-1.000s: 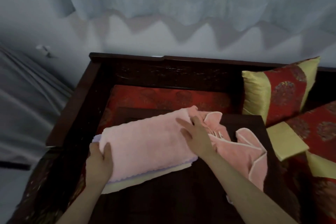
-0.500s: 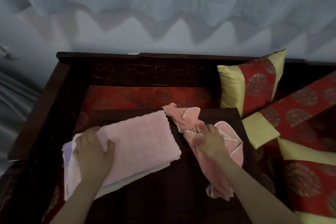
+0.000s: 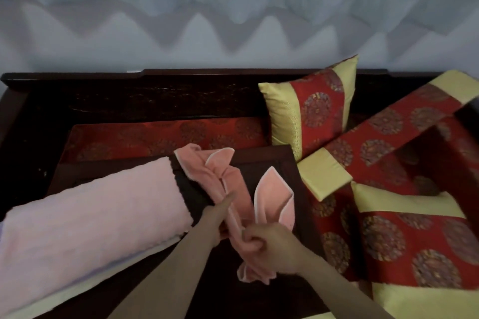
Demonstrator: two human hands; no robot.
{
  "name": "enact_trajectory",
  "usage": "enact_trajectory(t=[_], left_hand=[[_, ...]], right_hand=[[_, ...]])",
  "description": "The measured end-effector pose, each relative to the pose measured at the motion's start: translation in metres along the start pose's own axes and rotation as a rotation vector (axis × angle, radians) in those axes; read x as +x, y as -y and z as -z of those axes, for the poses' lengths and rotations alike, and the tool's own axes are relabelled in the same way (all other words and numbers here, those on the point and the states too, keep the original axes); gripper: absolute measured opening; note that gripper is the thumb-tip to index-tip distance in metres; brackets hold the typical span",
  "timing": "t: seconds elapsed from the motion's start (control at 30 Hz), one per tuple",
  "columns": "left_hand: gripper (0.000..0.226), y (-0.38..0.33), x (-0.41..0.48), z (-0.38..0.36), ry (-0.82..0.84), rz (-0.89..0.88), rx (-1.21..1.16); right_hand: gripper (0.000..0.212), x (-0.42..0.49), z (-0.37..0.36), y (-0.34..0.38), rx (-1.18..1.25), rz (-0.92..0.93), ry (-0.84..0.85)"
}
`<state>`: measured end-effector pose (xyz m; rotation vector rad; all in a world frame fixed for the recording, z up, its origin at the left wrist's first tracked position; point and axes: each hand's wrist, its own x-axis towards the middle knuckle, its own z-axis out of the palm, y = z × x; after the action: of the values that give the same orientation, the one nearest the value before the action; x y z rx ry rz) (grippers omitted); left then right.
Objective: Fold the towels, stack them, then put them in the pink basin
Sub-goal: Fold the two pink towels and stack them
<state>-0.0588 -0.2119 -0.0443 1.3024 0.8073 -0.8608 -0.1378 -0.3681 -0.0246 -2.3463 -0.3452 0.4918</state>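
Gripping crumpled pink towel (image 3: 220,181): right hand (image 3: 269,243) fisted, left hand (image 3: 217,217) pinching; folded towel stack (image 3: 88,223) beside, on desk (image 3: 264,160).

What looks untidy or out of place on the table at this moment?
The salmon towel is crumpled and twisted, its corners sticking up, while the pink stack lies folded beside it. The right hand is closed on it and the left hand touches it. No basin is in view.
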Motion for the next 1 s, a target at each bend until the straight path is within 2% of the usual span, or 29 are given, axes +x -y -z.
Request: enact_trajectory(t=[0.07,0.13,0.17,0.27,0.33,0.4,0.47,0.5,0.57,0.7,0.77,0.87,0.93,1.0], left_hand=[[0.06,0.008,0.013,0.002,-0.14,-0.052,0.058],[0.057,0.019,0.021,0.009,-0.228,-0.095,0.064],[0.057,0.025,0.022,0.014,-0.256,-0.102,0.048],[0.04,0.052,0.034,0.03,-0.314,-0.158,-0.001],[0.043,0.063,0.033,0.037,-0.336,-0.156,-0.062],[0.051,0.068,0.027,0.041,-0.354,-0.145,-0.102],[0.036,0.077,0.03,0.047,-0.36,-0.124,-0.106],[0.032,0.081,0.034,0.05,-0.366,-0.123,-0.104],[0.039,0.078,0.025,0.05,-0.372,-0.105,-0.101],[0.03,0.054,-0.011,0.035,-0.244,-0.08,-0.129],[0.027,0.042,-0.017,0.032,-0.191,-0.108,-0.142],[0.027,0.013,-0.033,0.027,-0.057,-0.168,-0.132],[0.025,-0.012,-0.047,0.024,0.102,-0.209,-0.148],[0.024,-0.04,-0.054,0.021,0.136,-0.261,-0.156]], right_hand=[[0.018,-0.017,-0.004,-0.003,-0.05,0.072,0.218],[0.028,-0.022,0.001,-0.012,-0.079,0.045,0.315],[0.03,-0.02,0.004,-0.016,-0.118,0.001,0.276],[0.039,0.003,0.008,-0.026,-0.174,-0.16,-0.049],[0.029,0.027,0.0,-0.032,-0.074,-0.251,-0.16],[0.014,0.051,-0.014,-0.032,-0.005,-0.301,-0.18],[0.016,0.067,-0.031,-0.03,0.004,-0.355,-0.188],[0.022,0.071,-0.038,-0.029,-0.033,-0.39,-0.185],[0.034,0.077,-0.047,-0.028,-0.152,-0.441,-0.179],[0.019,0.082,-0.04,-0.028,-0.287,-0.476,-0.209],[0.017,0.081,-0.025,-0.031,-0.082,-0.528,-0.264],[0.015,0.073,0.015,-0.029,0.503,-0.594,-0.348],[0.016,0.061,0.046,-0.02,0.943,-0.631,-0.323],[0.008,0.046,0.079,-0.01,1.149,-0.63,-0.26]])
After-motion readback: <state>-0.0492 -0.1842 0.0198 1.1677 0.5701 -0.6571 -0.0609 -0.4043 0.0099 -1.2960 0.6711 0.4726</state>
